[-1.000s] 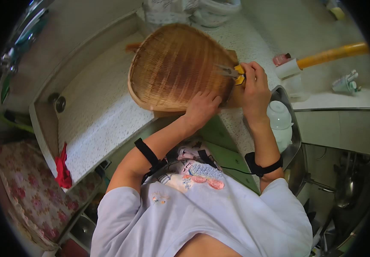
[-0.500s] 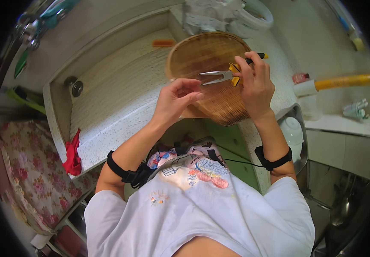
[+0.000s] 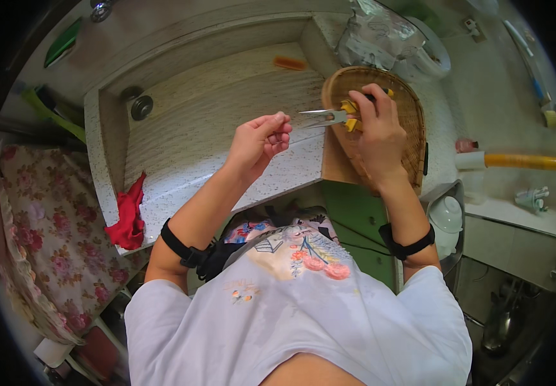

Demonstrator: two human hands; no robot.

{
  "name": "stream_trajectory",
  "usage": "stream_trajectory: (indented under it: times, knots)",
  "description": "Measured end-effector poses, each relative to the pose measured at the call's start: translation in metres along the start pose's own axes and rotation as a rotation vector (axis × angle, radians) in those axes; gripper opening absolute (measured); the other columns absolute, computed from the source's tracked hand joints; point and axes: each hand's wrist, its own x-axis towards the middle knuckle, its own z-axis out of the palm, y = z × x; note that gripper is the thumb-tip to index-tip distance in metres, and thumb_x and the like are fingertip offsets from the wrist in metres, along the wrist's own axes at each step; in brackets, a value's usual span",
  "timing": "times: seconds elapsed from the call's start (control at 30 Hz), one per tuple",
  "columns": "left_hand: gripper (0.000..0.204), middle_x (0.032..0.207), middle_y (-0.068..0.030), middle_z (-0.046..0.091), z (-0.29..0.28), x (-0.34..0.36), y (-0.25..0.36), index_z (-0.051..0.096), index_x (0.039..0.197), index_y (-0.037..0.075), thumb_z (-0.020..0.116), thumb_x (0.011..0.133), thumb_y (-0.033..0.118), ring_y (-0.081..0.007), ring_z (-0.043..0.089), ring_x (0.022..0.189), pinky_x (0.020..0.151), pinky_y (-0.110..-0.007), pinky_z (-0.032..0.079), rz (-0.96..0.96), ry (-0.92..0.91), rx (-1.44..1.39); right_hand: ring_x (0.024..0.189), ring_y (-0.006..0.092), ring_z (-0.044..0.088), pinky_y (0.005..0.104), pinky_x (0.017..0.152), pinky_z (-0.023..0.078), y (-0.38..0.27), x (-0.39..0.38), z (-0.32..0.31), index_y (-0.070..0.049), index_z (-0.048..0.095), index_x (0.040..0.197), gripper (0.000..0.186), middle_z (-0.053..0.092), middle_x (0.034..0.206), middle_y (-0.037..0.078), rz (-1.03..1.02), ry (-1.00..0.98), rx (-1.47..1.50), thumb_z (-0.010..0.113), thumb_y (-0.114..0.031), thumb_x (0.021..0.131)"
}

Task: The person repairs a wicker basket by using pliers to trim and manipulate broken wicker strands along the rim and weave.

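My right hand [image 3: 381,132] is closed round long-nose pliers [image 3: 325,118] with yellow and black handles. Their silver jaws point left and stand slightly apart, and nothing visible is between them. Just left of the jaw tips, my left hand [image 3: 260,143] is raised with thumb and fingers pinched together. Whatever the pinch holds, if anything, is too small to make out. A round woven bamboo basket [image 3: 410,106] rests on the counter below and behind my right hand, which hides part of it.
A wide speckled stone sink [image 3: 220,83] with a drain [image 3: 141,107] lies ahead. A red cloth [image 3: 128,215] hangs over its front left edge. Plastic bags [image 3: 377,35] sit behind the basket. White bowls [image 3: 445,219] stand in a rack at right.
My left hand has drawn back from the plier tips, its fingers curled tighter. The basket now sits further right and lies flatter. The whole view has shifted; the pliers remain in my right hand.
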Motion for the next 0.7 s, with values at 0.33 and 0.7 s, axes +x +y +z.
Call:
stream_trajectory:
  times: [0.33, 0.7]
  knots:
    - [0.022, 0.096, -0.0063, 0.066, -0.047, 0.005, 0.031, 0.062, 0.113, 0.001, 0.056, 0.102, 0.018, -0.0130, 0.063, 0.085, 0.079, -0.029, 0.056, -0.029, -0.022, -0.229, 0.110, 0.0318, 0.060, 0.0402, 0.084, 0.054, 0.000, -0.033, 0.006, -0.011, 0.061, 0.121, 0.044, 0.056, 0.124, 0.008, 0.390, -0.142, 0.192, 0.076, -0.010, 0.079]
    - [0.017, 0.085, -0.0059, 0.068, -0.309, 0.084, 0.140, 0.072, 0.096, 0.010, 0.067, 0.091, 0.025, -0.0140, 0.062, 0.075, 0.064, -0.034, 0.051, 0.121, 0.882, 0.645, 0.116, 0.0356, 0.057, 0.0410, 0.094, 0.049, 0.033, -0.074, -0.037, -0.004, 0.057, 0.125, 0.042, 0.054, 0.128, 0.017, 0.461, -0.185, 0.060, 0.073, -0.008, 0.086]
